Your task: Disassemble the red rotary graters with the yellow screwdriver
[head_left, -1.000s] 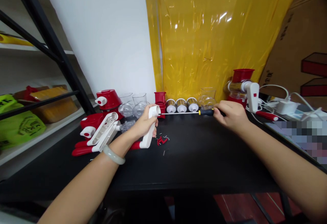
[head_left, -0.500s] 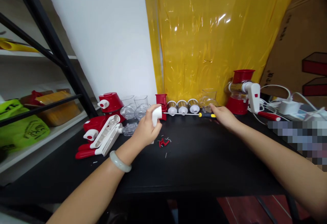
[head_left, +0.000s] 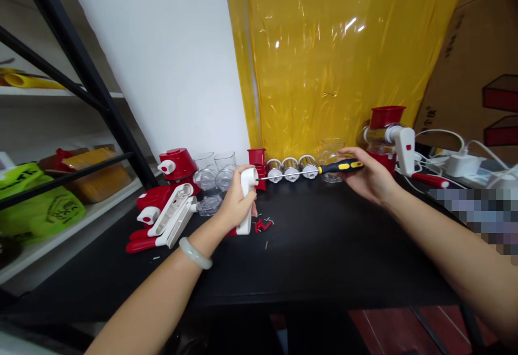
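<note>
My left hand [head_left: 238,198] is wrapped round a white crank handle [head_left: 245,225] with a red grip, held upright over the black table. A screwdriver [head_left: 342,167] with a black and yellow handle lies level, its shaft tip at the opening in the crank handle's top. My right hand [head_left: 370,174] holds the end of the screwdriver's handle, fingers loosely bent around it. Below the left hand, small red parts [head_left: 263,226] and several screws [head_left: 267,245] lie on the table.
Left on the table [head_left: 324,268] are red grater bases [head_left: 178,163], two more white crank handles [head_left: 174,214] and clear plastic housings [head_left: 205,177]. Metal grater drums [head_left: 291,169] line the back. An assembled rotary grater [head_left: 386,134] stands right, near white cables and a charger [head_left: 461,164].
My right hand has shifted slightly right and its grip on the screwdriver handle has loosened, so more of the handle shows. The crank handle's lower part has come into view.
</note>
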A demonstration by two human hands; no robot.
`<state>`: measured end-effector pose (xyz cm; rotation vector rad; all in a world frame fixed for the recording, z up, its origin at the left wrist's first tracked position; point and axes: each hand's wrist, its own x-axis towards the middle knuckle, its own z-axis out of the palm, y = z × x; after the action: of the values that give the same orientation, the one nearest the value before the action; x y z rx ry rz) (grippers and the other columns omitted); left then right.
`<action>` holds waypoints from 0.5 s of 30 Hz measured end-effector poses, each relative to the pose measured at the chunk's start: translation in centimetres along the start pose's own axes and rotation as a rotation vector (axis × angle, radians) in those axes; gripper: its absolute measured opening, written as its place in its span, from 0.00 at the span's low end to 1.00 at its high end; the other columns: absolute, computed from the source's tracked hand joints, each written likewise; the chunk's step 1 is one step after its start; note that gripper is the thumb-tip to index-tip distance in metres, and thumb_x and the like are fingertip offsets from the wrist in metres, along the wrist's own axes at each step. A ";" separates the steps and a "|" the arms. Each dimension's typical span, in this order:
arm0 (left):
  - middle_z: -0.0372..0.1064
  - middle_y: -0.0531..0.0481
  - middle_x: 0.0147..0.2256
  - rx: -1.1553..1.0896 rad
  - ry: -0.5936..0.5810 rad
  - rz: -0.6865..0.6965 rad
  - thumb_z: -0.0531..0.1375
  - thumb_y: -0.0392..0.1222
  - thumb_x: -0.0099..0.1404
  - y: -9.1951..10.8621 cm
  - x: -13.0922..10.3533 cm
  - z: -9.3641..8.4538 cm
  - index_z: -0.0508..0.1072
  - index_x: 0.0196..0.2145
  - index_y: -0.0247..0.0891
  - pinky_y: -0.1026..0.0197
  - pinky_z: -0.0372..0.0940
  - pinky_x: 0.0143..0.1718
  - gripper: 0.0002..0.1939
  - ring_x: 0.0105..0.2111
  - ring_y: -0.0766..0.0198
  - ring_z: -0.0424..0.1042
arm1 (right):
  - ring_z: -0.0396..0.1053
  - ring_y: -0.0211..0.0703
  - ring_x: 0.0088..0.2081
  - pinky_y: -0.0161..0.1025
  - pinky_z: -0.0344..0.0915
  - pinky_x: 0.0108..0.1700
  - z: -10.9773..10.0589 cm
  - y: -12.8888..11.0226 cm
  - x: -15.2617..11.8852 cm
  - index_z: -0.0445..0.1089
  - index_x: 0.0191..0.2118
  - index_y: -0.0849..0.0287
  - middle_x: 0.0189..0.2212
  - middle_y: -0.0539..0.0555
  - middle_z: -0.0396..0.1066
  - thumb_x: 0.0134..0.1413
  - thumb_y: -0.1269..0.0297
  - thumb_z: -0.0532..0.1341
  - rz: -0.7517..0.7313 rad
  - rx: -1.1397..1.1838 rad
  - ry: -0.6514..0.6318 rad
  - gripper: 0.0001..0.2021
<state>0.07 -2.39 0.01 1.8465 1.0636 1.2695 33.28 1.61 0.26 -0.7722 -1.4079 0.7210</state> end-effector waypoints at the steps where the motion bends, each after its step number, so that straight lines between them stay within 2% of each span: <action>1: 0.64 0.60 0.24 0.031 0.004 0.029 0.56 0.34 0.61 -0.2 -0.1 0.1 0.52 0.60 0.43 0.63 0.66 0.18 0.31 0.14 0.66 0.69 | 0.69 0.45 0.25 0.43 0.67 0.28 -0.4 0.1 0.3 0.67 0.32 0.53 0.22 0.51 0.67 0.57 0.34 0.53 0.079 -0.056 -0.043 0.25; 3: 0.64 0.60 0.24 0.034 0.002 0.050 0.56 0.34 0.62 -0.4 -0.2 0.1 0.52 0.61 0.43 0.63 0.67 0.18 0.31 0.15 0.66 0.69 | 0.61 0.42 0.20 0.40 0.60 0.24 -1.3 0.1 0.5 0.63 0.23 0.54 0.16 0.49 0.59 0.56 0.30 0.51 0.158 -0.232 -0.078 0.31; 5: 0.65 0.59 0.25 0.005 0.010 0.039 0.55 0.34 0.62 -0.3 -0.1 0.1 0.52 0.61 0.43 0.62 0.66 0.18 0.30 0.15 0.65 0.69 | 0.57 0.39 0.19 0.39 0.56 0.23 -1.8 0.0 0.5 0.63 0.21 0.55 0.15 0.47 0.56 0.54 0.32 0.58 0.123 -0.360 -0.080 0.29; 6: 0.65 0.59 0.26 -0.006 0.018 0.031 0.55 0.34 0.62 -0.1 -0.1 0.1 0.51 0.60 0.43 0.62 0.66 0.18 0.30 0.15 0.65 0.69 | 0.58 0.39 0.20 0.38 0.56 0.25 -1.9 -0.2 0.5 0.65 0.23 0.55 0.16 0.47 0.58 0.52 0.35 0.61 0.081 -0.370 -0.074 0.26; 9: 0.65 0.59 0.26 -0.027 0.018 0.010 0.56 0.34 0.62 0.2 0.0 0.1 0.52 0.59 0.44 0.62 0.65 0.17 0.30 0.15 0.65 0.69 | 0.65 0.41 0.27 0.39 0.62 0.31 -1.7 -0.7 0.1 0.70 0.33 0.52 0.25 0.48 0.67 0.48 0.42 0.69 -0.035 -0.223 -0.049 0.19; 12: 0.65 0.58 0.27 -0.063 0.004 -0.010 0.56 0.34 0.61 0.3 0.0 0.2 0.51 0.59 0.44 0.63 0.65 0.17 0.31 0.15 0.65 0.69 | 0.68 0.41 0.32 0.39 0.66 0.35 -1.3 -1.1 -0.2 0.68 0.34 0.51 0.33 0.49 0.70 0.41 0.48 0.73 -0.062 -0.002 -0.038 0.19; 15: 0.65 0.59 0.27 -0.104 0.011 -0.025 0.56 0.36 0.61 0.1 0.1 0.3 0.49 0.60 0.45 0.62 0.65 0.16 0.31 0.14 0.65 0.69 | 0.69 0.43 0.33 0.40 0.67 0.35 -1.5 -1.0 -0.1 0.69 0.36 0.50 0.34 0.50 0.71 0.42 0.47 0.72 -0.086 -0.019 -0.056 0.19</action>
<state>0.35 -2.39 0.03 1.7450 1.0038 1.2976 34.78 0.89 0.97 -0.7062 -1.4916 0.6677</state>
